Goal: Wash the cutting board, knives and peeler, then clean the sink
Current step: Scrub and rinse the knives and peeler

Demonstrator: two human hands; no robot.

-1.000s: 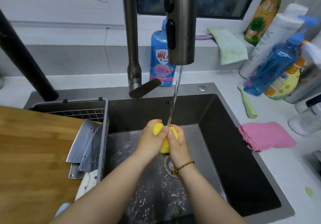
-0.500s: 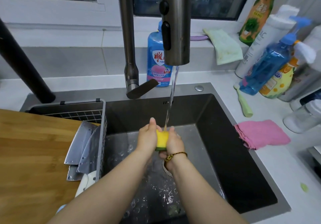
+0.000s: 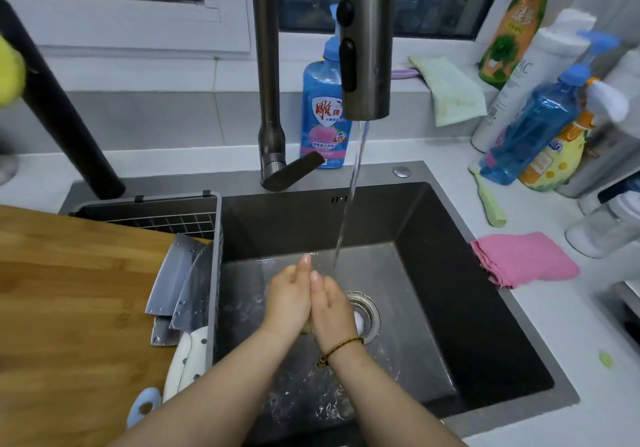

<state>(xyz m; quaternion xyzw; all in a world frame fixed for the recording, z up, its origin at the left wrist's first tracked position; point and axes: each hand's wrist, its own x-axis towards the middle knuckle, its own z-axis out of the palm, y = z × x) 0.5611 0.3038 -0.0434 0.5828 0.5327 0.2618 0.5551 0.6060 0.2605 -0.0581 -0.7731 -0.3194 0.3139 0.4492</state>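
Pressing palms together over dark steel sink (image 3: 467,308): left hand (image 3: 289,296), right hand (image 3: 330,309) flat, fingers straight, holding nothing visible; thin water stream (image 3: 349,204) lands just beyond right fingertips (image 3: 316,276).

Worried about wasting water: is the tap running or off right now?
Running. A thin water stream falls from the faucet spray head into the sink, close by the left hand and right hand.

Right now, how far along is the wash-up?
Looks done: knives, cutting board and peeler set aside at the drying rack. In hand: left hand and right hand pressed palm to palm beside the running water. Left: the sink, its floor spattered.
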